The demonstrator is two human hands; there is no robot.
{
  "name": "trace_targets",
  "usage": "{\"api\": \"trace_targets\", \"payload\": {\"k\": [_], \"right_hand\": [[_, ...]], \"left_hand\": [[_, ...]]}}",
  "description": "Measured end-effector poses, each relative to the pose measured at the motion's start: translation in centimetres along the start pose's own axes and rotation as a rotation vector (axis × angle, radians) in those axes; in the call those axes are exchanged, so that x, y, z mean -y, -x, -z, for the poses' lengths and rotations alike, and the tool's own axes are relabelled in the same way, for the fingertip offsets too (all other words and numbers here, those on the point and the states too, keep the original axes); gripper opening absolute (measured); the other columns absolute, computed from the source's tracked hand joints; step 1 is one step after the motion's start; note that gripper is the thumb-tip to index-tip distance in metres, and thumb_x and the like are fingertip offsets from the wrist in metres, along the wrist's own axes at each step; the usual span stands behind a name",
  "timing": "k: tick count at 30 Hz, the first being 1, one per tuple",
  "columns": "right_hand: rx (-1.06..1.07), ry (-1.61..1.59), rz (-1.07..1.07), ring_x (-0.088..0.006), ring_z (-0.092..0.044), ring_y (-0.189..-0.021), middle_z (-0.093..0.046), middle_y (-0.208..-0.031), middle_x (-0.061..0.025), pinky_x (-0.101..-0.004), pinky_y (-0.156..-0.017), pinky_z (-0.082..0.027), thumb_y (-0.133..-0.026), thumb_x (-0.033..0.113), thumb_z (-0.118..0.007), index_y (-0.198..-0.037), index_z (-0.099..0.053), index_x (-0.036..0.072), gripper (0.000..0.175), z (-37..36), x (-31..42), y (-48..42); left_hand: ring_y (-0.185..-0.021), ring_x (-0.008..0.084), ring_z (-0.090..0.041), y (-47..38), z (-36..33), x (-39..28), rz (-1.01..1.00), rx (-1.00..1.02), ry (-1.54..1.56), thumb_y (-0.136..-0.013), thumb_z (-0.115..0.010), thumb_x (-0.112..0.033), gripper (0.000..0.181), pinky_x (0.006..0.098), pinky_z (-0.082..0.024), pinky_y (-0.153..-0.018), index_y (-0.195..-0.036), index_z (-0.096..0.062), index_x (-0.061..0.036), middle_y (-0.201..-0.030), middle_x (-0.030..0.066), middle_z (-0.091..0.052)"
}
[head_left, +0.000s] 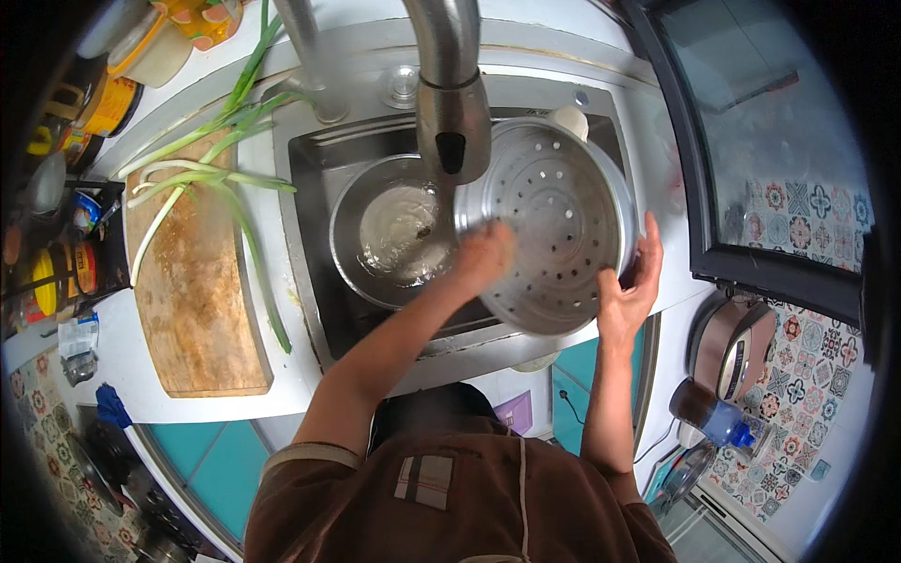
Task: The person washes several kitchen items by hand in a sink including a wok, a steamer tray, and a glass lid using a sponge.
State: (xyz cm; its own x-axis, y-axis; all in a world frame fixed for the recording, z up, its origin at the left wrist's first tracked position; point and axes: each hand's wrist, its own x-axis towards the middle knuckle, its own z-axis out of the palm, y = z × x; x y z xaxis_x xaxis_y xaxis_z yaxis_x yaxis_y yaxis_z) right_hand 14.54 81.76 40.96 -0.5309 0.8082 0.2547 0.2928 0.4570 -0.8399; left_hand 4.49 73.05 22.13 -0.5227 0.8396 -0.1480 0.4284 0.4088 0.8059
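Note:
A perforated metal steamer tray [556, 232] is tilted over the right part of the sink [313, 281]. My right hand [630, 288] grips its right rim, thumb on the inner side. My left hand [486, 257], blurred, is at the tray's left side with the fingers bunched; whether it holds something cannot be told. Left of the tray, a round metal pot [394, 232] with rippling water in it stands in the sink. The metal faucet head [454, 134] hangs above, between pot and tray. Behind the tray a white object [570, 121] shows in part.
On the left counter, spring onions [211, 169] lie across a wooden cutting board [193, 302]. Jars and packets crowd a rack [67, 246] at the far left. A black-framed window [697, 211] stands at the right, with a rice cooker [735, 352] below it.

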Motion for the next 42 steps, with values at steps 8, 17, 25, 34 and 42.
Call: {"api": "trace_targets", "payload": {"k": [8, 17, 25, 34, 42], "right_hand": [[0.076, 0.431, 0.395, -0.0365, -0.05, -0.111, -0.049, -0.121, -0.0198, -0.0397, -0.096, -0.04, -0.054, -0.003, -0.06, -0.13, -0.045, 0.008, 0.079, 1.1, -0.2, -0.7], [0.501, 0.525, 1.149, -0.028, -0.052, -0.111, -0.053, -0.122, -0.0088, -0.0491, -0.099, -0.036, -0.073, 0.013, -0.072, -0.107, -0.059, 0.026, 0.039, 5.3, -2.4, 4.6], [-0.096, -0.915, -0.891, -0.0297, -0.042, -0.123, -0.046, -0.132, -0.0147, -0.0412, -0.104, -0.035, -0.089, 0.031, -0.054, -0.133, -0.037, 0.002, 0.055, 6.6, -5.9, 5.5], [-0.269, -0.767, -0.756, -0.0275, -0.041, -0.124, -0.04, -0.137, -0.0107, -0.0402, -0.103, -0.035, -0.097, 0.047, -0.031, -0.136, -0.035, 0.007, 0.056, 3.4, -6.1, 2.1], [-0.232, -0.892, -0.801, -0.0262, -0.042, -0.123, -0.043, -0.136, -0.0064, -0.0406, -0.104, -0.034, -0.096, 0.049, -0.031, -0.136, -0.039, 0.01, 0.056, 2.4, -4.3, 2.0]], "left_hand": [[-0.087, 0.0191, -0.061, 2.9, 3.0, 6.3, 0.508, 0.423, 1.694, -0.089, -0.052, -0.028, 0.027, 0.0338, -0.05, -0.071, -0.111, -0.056, -0.0121, -0.104, 0.004, -0.062], [-0.102, 0.0228, -0.058, 0.6, 5.9, 8.2, 0.471, 0.008, 1.777, -0.09, -0.053, -0.027, 0.036, 0.0375, -0.048, -0.089, -0.118, -0.057, -0.0051, -0.113, 0.0087, -0.061], [-0.103, 0.0203, -0.058, 3.4, 4.6, 4.2, 0.267, -0.118, 2.026, -0.092, -0.048, -0.013, 0.033, 0.0353, -0.051, -0.086, -0.123, -0.05, -0.003, -0.119, 0.0098, -0.056], [-0.097, 0.0233, -0.055, 3.5, 7.4, 3.5, 0.149, -0.407, 0.722, -0.083, -0.061, -0.01, 0.032, 0.0335, -0.049, -0.076, -0.113, -0.05, -0.0049, -0.108, 0.014, -0.054], [-0.115, 0.03, -0.048, 2.9, 5.8, -2.6, -0.292, -0.368, 0.062, -0.088, -0.047, -0.009, 0.034, 0.0388, -0.035, -0.101, -0.121, -0.055, -0.0099, -0.125, 0.0101, -0.052]]}}
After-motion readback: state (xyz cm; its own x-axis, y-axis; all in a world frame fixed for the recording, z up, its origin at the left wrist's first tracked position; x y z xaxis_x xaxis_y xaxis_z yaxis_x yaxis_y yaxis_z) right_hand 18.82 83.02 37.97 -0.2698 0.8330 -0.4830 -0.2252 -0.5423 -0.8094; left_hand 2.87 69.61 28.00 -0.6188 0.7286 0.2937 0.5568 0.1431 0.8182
